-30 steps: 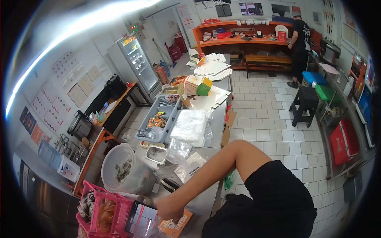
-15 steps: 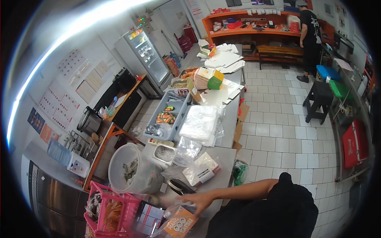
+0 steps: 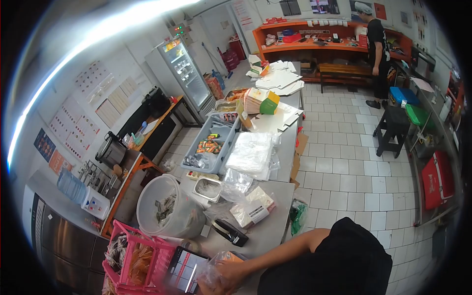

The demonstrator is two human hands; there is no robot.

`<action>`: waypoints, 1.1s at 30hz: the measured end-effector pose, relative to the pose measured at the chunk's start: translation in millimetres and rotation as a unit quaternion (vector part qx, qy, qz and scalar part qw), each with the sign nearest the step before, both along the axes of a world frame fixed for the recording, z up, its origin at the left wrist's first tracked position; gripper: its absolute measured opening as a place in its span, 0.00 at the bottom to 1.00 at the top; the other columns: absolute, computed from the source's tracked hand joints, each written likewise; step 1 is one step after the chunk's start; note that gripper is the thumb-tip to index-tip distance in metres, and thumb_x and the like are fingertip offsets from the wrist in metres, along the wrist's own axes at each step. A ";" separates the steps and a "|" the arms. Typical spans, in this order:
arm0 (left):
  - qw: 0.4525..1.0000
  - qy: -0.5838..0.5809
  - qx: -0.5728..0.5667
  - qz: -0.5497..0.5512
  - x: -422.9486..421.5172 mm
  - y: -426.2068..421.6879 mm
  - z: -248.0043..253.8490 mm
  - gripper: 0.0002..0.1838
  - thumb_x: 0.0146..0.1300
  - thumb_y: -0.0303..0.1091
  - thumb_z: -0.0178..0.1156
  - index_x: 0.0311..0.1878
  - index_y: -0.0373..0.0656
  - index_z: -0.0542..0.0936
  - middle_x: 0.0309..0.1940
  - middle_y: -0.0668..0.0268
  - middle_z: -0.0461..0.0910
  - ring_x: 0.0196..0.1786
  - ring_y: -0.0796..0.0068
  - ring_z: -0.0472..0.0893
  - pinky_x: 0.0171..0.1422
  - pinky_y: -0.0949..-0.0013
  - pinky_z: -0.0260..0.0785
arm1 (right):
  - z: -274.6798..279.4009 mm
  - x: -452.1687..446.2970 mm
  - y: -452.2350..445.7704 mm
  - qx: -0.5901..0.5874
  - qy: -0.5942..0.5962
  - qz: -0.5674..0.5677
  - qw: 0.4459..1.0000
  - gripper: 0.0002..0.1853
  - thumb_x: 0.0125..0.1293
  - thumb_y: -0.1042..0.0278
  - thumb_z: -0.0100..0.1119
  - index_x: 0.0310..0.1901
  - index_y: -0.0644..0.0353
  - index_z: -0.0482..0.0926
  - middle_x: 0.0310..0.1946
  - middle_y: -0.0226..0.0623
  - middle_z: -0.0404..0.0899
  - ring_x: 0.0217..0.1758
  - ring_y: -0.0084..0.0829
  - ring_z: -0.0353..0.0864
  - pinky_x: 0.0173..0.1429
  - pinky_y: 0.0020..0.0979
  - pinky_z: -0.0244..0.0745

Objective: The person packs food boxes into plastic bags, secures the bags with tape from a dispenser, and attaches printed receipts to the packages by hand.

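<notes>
Because the grip of the right hand (image 3: 230, 275) appears clasped on the clear plastic bag (image 3: 209, 273) against the orange carton (image 3: 233, 256), just beside the tablet (image 3: 184, 271), a sharp tug could tear the thin film.

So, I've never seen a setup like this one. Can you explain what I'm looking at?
There's no machine here: a person works bare-handed, and the camera worn on their head looks forward and down. The black sleeve and arm at the bottom are theirs. Their right hand is on clear plastic beside an orange box; how firmly it grips is hidden. The left hand can't be made out clearly. On the long table are a pink basket, a tablet-like screen, a translucent tub, a blue-grey crate and a stack of clear plastic. Another person stands farther back.
</notes>
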State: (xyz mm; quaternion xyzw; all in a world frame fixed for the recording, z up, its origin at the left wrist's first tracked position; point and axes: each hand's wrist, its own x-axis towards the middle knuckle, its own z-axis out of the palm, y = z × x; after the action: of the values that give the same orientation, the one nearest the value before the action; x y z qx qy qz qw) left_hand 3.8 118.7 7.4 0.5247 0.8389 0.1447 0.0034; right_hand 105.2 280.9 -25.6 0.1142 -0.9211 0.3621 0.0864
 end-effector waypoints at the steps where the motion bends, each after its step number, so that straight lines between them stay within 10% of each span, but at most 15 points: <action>1: 1.000 -0.023 0.010 0.011 1.3 2.6 -0.1 0.21 0.63 0.45 0.63 0.53 0.39 0.78 0.43 0.51 0.78 0.42 0.53 0.78 0.47 0.56 0.71 | -9.8 -3.0 -6.7 0.000 -0.002 0.000 1.000 0.53 0.49 0.38 0.71 0.72 0.58 0.59 0.71 0.51 0.58 0.76 0.51 0.54 0.77 0.62 0.39; 9: 0.961 -0.175 0.187 0.104 30.2 18.3 3.2 0.25 0.59 0.47 0.66 0.53 0.39 0.76 0.44 0.47 0.78 0.46 0.51 0.78 0.53 0.54 0.69 | -15.7 -10.7 -12.2 -0.029 0.236 -0.053 0.970 0.42 0.46 0.39 0.72 0.60 0.57 0.73 0.57 0.46 0.71 0.62 0.49 0.68 0.62 0.49 0.66; 11: 0.946 -0.129 0.290 0.064 36.5 14.5 1.8 0.23 0.60 0.44 0.65 0.53 0.39 0.76 0.42 0.47 0.78 0.45 0.52 0.78 0.52 0.54 0.69 | -9.3 -19.8 -12.0 -0.127 0.084 -0.058 0.987 0.40 0.47 0.42 0.71 0.59 0.56 0.73 0.52 0.45 0.73 0.57 0.48 0.72 0.58 0.46 0.69; 13: 0.969 -0.108 0.220 0.018 11.4 -6.3 -2.2 0.27 0.59 0.48 0.65 0.57 0.42 0.74 0.49 0.48 0.73 0.52 0.50 0.72 0.57 0.51 0.65 | 13.5 -15.2 -16.3 -0.223 -0.075 -0.059 0.970 0.38 0.48 0.44 0.70 0.59 0.55 0.74 0.47 0.44 0.76 0.52 0.46 0.76 0.54 0.43 0.72; 17: 0.997 -0.077 0.019 -0.007 -0.1 -32.1 -40.2 0.36 0.56 0.54 0.66 0.64 0.48 0.70 0.64 0.50 0.62 0.65 0.45 0.62 0.67 0.45 0.57 | 41.9 2.9 -18.4 0.044 0.151 0.009 0.988 0.32 0.50 0.55 0.64 0.58 0.60 0.74 0.47 0.45 0.77 0.49 0.47 0.78 0.53 0.43 0.74; 19: 0.995 -0.067 -0.070 0.008 14.0 -34.7 -58.3 0.40 0.55 0.57 0.67 0.68 0.50 0.68 0.71 0.51 0.57 0.72 0.43 0.56 0.72 0.42 0.53 | 26.3 -1.6 -18.4 0.030 0.061 0.032 0.997 0.31 0.63 0.52 0.61 0.64 0.58 0.68 0.60 0.45 0.71 0.63 0.43 0.72 0.62 0.43 0.69; 20: 0.991 -0.064 -0.119 0.023 21.7 -33.9 -67.5 0.42 0.54 0.59 0.67 0.70 0.52 0.68 0.75 0.52 0.54 0.75 0.41 0.54 0.74 0.41 0.51 | 12.6 -8.6 -26.5 0.019 0.219 -0.013 0.976 0.28 0.63 0.55 0.59 0.63 0.59 0.70 0.57 0.48 0.73 0.62 0.45 0.73 0.63 0.42 0.68; 23: 0.996 -0.058 -0.059 0.027 28.3 -30.6 -70.1 0.41 0.53 0.57 0.67 0.69 0.52 0.69 0.73 0.52 0.56 0.73 0.42 0.56 0.73 0.42 0.53 | 63.5 -6.5 -43.1 -0.257 -0.012 -0.077 0.963 0.24 0.64 0.59 0.56 0.59 0.62 0.73 0.51 0.51 0.77 0.57 0.46 0.77 0.63 0.41 0.70; 26: 0.998 -0.051 -0.030 0.038 26.3 -31.3 -75.9 0.40 0.52 0.56 0.67 0.67 0.52 0.70 0.71 0.53 0.58 0.71 0.43 0.58 0.71 0.42 0.54 | 34.6 -21.9 -69.0 -0.252 -0.103 -0.283 0.920 0.22 0.63 0.60 0.57 0.55 0.64 0.75 0.47 0.51 0.79 0.53 0.46 0.79 0.62 0.40 0.71; 33: 0.998 -0.047 0.016 0.039 20.3 -15.0 -80.9 0.37 0.50 0.53 0.68 0.64 0.51 0.72 0.66 0.53 0.63 0.67 0.45 0.62 0.67 0.44 0.57 | 30.7 -20.9 -77.8 -0.399 -0.009 -0.309 0.863 0.31 0.61 0.49 0.61 0.58 0.65 0.72 0.52 0.51 0.79 0.56 0.43 0.79 0.60 0.39 0.73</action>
State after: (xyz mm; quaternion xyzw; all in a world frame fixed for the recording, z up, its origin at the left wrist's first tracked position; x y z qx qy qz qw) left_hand 24.1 103.7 -73.5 0.4837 0.8554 0.1829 0.0287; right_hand 84.3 203.1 5.0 -0.2237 -0.6865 0.6547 0.2238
